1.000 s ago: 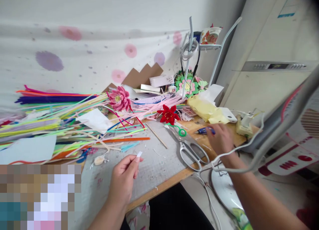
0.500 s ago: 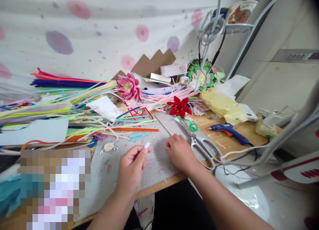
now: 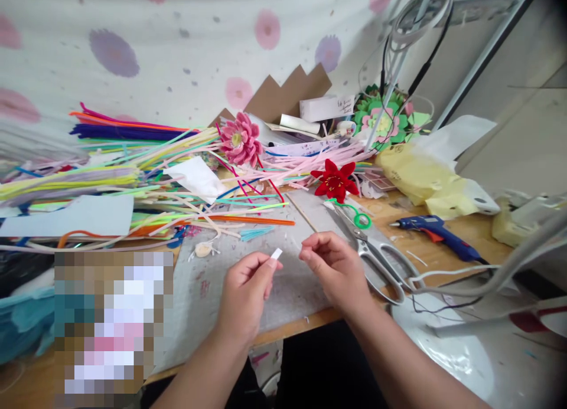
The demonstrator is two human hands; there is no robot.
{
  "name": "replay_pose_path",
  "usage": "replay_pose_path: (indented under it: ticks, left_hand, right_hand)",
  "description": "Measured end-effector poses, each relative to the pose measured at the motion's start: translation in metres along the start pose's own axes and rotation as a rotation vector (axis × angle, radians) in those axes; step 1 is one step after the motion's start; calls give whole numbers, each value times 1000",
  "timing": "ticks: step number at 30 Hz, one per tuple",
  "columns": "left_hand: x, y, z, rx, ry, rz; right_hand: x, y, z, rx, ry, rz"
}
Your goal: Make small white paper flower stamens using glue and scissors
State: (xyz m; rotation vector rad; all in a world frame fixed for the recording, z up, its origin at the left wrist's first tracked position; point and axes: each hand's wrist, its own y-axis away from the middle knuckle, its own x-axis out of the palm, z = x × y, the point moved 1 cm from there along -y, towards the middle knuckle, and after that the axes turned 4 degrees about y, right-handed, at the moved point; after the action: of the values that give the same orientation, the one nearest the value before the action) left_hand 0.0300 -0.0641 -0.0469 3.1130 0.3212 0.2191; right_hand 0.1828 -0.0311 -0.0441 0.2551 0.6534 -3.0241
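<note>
My left hand (image 3: 248, 291) pinches a small white strip (image 3: 277, 254) between thumb and forefinger, its end sticking out to the upper right. Close by on the right, my right hand (image 3: 336, 270) is closed in a pinch. Something thin and pale seems to be at its fingertips, too faint to name. Both hands are held over a grey cutting mat (image 3: 212, 297). Just beyond the right hand a thin wooden stick (image 3: 302, 213) lies on the mat. Large silver scissors (image 3: 376, 261) rest beside that hand on the right.
Bundles of coloured pipe cleaners (image 3: 146, 131) spread across the back left. A pink flower (image 3: 241, 138) and a red flower (image 3: 335, 180) sit behind the mat. To the right lie a blue glue gun (image 3: 438, 233) and a yellow plastic bag (image 3: 411, 173). White cables (image 3: 460, 273) cross the right edge.
My right hand has lifted from the mat beside the scissors and turned inward, closer to the left hand. The left hand still pinches the white strip. The view has shifted slightly.
</note>
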Motion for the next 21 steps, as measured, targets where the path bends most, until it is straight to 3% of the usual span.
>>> replay_pose_path:
  ticks: [5, 21]
  left_hand:
    - [0, 2, -1, -42, 14, -5]
    - [0, -1, 1, 25, -108, 90]
  right_hand:
    - [9, 9, 4, -151, 28, 41]
    - [6, 12, 6, -212, 101, 66]
